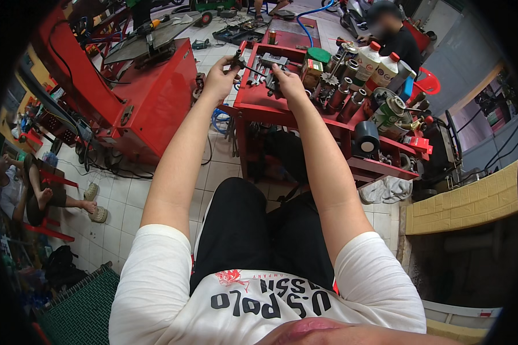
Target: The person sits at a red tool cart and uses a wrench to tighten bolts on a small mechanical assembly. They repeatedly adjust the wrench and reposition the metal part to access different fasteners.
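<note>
At the near left end of a red tool cart (pixel 265 99), my left hand (pixel 218 80) is closed around a dark metal tool (pixel 238 56). It looks like a socket wrench, with a thin dark shaft slanting towards my right hand. My right hand (pixel 289 86) is closed over the cart's top, thumb and fingers pinched at a small dark piece that I cannot make out. Whether the shaft reaches that piece is unclear. Beneath and between my hands, several wrenches (pixel 254 75) lie in the cart's tray.
Right of my hands, the cart holds a green-lidded container (pixel 318 55), metal cylinders (pixel 338 95), red-capped bottles (pixel 367 60) and a spray can (pixel 390 109). A red machine (pixel 149 109) stands left. One person (pixel 394 43) is beyond the cart; another (pixel 26 195) sits far left.
</note>
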Available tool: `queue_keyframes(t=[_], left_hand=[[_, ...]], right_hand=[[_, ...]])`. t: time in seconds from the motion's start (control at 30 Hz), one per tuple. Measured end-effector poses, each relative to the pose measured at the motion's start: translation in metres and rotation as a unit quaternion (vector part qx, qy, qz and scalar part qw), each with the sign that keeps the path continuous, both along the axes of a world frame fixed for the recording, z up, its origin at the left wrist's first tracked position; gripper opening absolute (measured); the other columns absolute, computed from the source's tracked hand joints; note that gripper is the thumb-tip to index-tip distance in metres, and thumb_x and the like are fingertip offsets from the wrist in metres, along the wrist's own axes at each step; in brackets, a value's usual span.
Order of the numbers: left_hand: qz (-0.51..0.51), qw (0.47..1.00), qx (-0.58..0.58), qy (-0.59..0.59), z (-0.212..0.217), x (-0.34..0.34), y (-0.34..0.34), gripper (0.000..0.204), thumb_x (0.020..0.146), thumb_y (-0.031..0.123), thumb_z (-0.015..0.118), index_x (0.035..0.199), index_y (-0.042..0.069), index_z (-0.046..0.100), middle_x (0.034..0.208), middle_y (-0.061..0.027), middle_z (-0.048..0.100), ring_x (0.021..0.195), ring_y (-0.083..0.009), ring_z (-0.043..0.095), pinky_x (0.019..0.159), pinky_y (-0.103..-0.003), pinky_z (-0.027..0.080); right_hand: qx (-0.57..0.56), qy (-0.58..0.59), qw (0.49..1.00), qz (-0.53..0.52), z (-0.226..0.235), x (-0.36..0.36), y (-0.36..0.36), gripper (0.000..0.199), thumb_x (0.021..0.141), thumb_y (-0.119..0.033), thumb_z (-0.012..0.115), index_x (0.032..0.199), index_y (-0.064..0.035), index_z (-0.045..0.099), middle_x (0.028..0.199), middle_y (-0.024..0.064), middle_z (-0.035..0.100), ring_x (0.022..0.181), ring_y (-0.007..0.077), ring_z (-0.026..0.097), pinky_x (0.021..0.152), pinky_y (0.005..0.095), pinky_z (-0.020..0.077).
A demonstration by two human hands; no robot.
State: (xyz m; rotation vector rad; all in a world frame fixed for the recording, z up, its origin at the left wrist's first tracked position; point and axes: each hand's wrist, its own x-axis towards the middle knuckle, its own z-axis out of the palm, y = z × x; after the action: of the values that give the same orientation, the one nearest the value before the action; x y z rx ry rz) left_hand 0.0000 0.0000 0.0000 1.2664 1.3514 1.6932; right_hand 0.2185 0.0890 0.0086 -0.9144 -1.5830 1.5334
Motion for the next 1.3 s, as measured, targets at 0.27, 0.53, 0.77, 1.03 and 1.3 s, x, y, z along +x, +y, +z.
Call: queue_keyframes(t=[0.27,0.53,0.77,1.03,1.3], left_hand=[[0.109,0.978,0.055,0.171,-0.001,0.01,-0.002,0.034,0.09,0.004,0.077,0.123,0.006,0.068,0.124,-0.0076,0.053,0.091,-0.0175,0.065,0.077,-0.03,0.054],[0.119,0.958,0.055,0.257,0.012,0.023,-0.014,0.038,0.089,0.004,0.076,0.125,0.011,0.069,0.12,-0.0097,0.056,0.093,-0.021,0.067,0.078,-0.034,0.058],[0.068,0.949,0.042,0.305,0.016,0.027,-0.015,0.035,0.087,0.016,0.079,0.121,0.01,0.074,0.106,-0.0146,0.072,0.089,-0.0261,0.072,0.082,-0.035,0.057],[0.088,0.954,0.015,0.287,0.018,0.029,-0.019,0.03,0.09,0.022,0.077,0.116,0.006,0.077,0.099,-0.0157,0.077,0.091,-0.0219,0.077,0.079,-0.033,0.058],[0.103,0.94,0.026,0.323,0.019,0.027,-0.022,0.03,0.091,0.026,0.077,0.115,0.008,0.078,0.098,-0.0112,0.079,0.086,-0.0161,0.074,0.078,-0.029,0.055]], right_hand=[[-0.128,0.062,0.989,-0.051,0.006,0.002,-0.006,0.04,0.095,-0.046,0.072,0.098,-0.0062,0.069,0.074,0.0033,0.063,0.057,0.0163,0.055,0.049,0.0352,0.0442],[-0.198,0.064,0.977,-0.044,-0.001,0.008,0.0,0.034,0.095,-0.047,0.071,0.087,-0.015,0.064,0.068,0.0008,0.054,0.053,0.0183,0.052,0.051,0.0369,0.0473],[-0.086,0.112,0.987,-0.077,-0.007,0.006,0.005,0.039,0.102,-0.045,0.064,0.092,-0.0077,0.066,0.069,-0.0002,0.058,0.054,0.0129,0.052,0.047,0.0323,0.0408],[-0.03,0.11,0.991,-0.07,-0.009,0.003,0.008,0.042,0.101,-0.048,0.064,0.093,-0.0071,0.062,0.07,0.0009,0.057,0.049,0.0129,0.052,0.043,0.0303,0.0459],[-0.081,0.131,0.987,-0.049,-0.007,0.006,0.006,0.041,0.1,-0.047,0.066,0.095,-0.0064,0.063,0.072,0.0015,0.057,0.051,0.015,0.053,0.046,0.0333,0.0499]])
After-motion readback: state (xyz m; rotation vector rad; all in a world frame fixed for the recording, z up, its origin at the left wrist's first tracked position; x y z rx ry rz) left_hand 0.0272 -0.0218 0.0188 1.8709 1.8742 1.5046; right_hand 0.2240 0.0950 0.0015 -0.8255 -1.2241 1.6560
